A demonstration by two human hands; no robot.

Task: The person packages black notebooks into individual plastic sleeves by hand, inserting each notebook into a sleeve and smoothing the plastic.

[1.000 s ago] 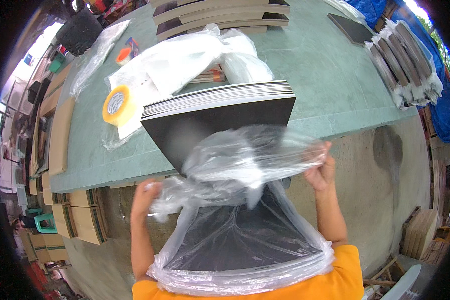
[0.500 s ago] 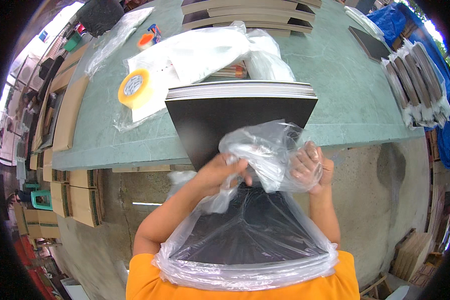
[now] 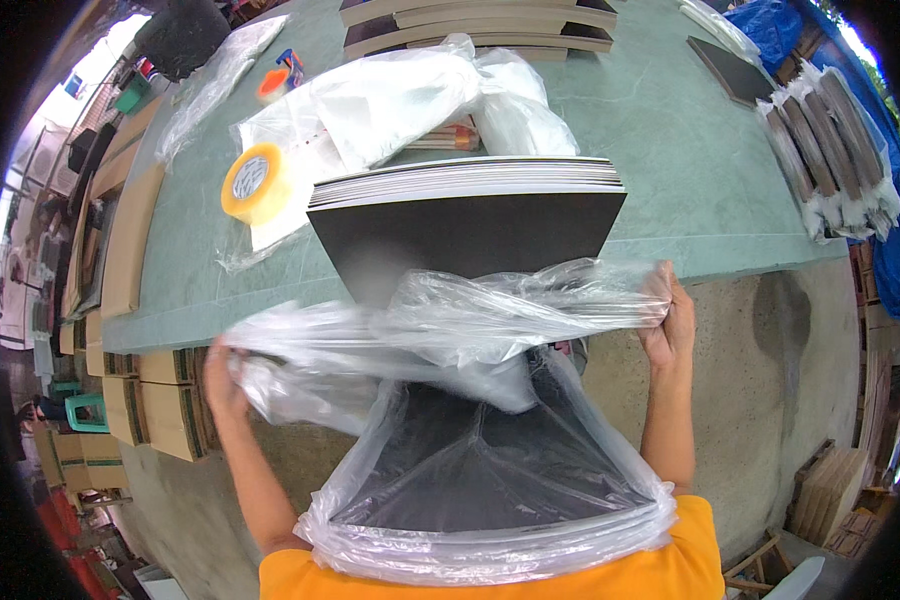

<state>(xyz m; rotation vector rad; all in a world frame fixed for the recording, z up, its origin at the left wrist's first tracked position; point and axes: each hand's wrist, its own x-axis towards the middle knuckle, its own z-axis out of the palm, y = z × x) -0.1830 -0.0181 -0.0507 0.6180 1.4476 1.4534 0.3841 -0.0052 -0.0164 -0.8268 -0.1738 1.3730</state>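
**Clear plastic film (image 3: 515, 305) stretches sideways between your left hand (image 3: 227, 380) and right hand (image 3: 672, 325)**

Your hands are well apart, each closed on one end of the film; the left one is a little blurred. The film is in front of the near edge of the green bench (image 3: 690, 205). Its long axis runs from left to right, with the left end somewhat lower in the view. The film is twisted and bunched near its middle.

Below it, a plastic-covered black board (image 3: 470, 485) lies against your orange shirt (image 3: 625, 570), its wide edge toward you and its narrower-looking end toward the bench. I cannot tell if the film joins this covering. Just beyond the film, a stack of black boards (image 3: 470, 230) turns its dark face to you, its long edges also running left to right.
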